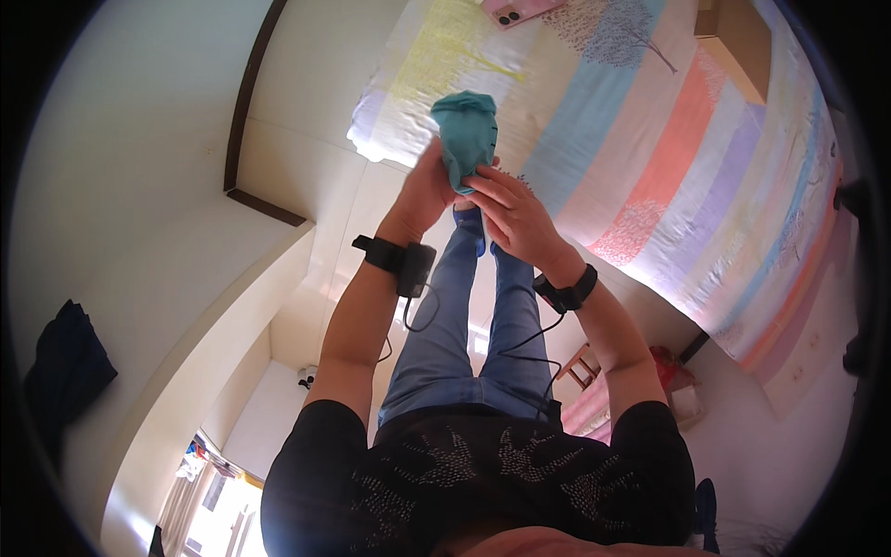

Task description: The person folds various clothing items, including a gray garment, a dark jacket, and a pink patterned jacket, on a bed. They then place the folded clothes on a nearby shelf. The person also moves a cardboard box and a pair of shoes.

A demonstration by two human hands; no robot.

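Note:
A teal piece of fabric (468, 132), folded or bunched into a small bundle, is held up in front of me near the bed's corner. My left hand (430, 184) grips it from the left side, its fingers mostly hidden behind the cloth. The fingers of my right hand (511, 212) rest on the bundle's lower right edge. Small dark marks show along the cloth's right side. What the fabric item is, I cannot tell.
A bed with a striped, tree-patterned sheet (598, 139) lies ahead and to the right. On it are a pink phone (518, 12) and a cardboard box (738, 56). A wall (139, 174) stands at left. Thin cables (532, 341) hang from black wrist devices (416, 270).

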